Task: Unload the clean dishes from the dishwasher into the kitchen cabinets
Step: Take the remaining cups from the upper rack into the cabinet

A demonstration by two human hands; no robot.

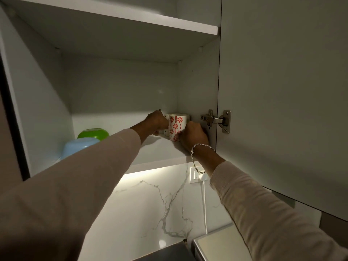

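Both my arms reach up into an open wall cabinet. A white mug with red flowers (176, 126) stands on the lower shelf (160, 153) near the right wall. My right hand (191, 137) is closed around its lower right side. My left hand (157, 123) is closed on a second white mug (166, 131) just left of the flowered one; most of that mug is hidden behind my fingers. The two mugs touch or nearly touch.
A green bowl (93, 133) and a light blue bowl (79, 146) sit upside down at the shelf's left. The cabinet door (282, 91) hangs open on the right with its hinge (216, 120). Below are a marble backsplash, a wall socket (196, 175) with a white cable, and an appliance (216, 243).
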